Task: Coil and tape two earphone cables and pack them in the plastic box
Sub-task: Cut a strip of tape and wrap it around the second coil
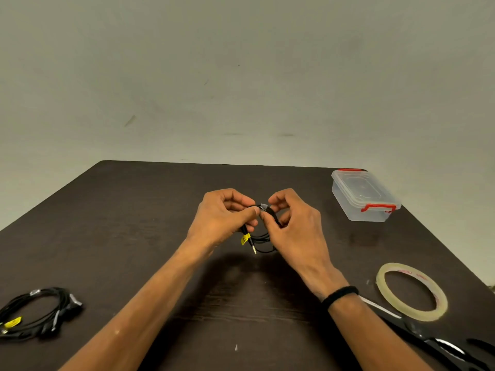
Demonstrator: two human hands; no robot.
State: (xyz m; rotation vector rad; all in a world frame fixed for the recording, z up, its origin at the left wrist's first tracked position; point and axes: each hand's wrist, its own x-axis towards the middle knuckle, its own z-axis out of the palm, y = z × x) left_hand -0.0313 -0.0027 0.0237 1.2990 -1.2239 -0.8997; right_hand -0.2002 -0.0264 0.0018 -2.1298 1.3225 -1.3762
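Above the middle of the dark table, my left hand (pixel 223 215) and my right hand (pixel 293 223) both pinch a coiled black earphone cable (pixel 261 238). A small piece of clear tape (pixel 263 206) sits on the coil's top between my fingertips. The cable's yellow tag and jack plug hang below my hands. A second coiled black earphone cable (pixel 37 313), taped in places and with a yellow tag, lies at the table's near left. The clear plastic box (pixel 364 195) with red clips stands closed at the far right.
A roll of clear tape (pixel 412 291) lies flat at the near right. Black-handled scissors (pixel 428 336) lie just in front of it, at the table's near right corner. The table's far edge meets a plain wall (pixel 241 76).
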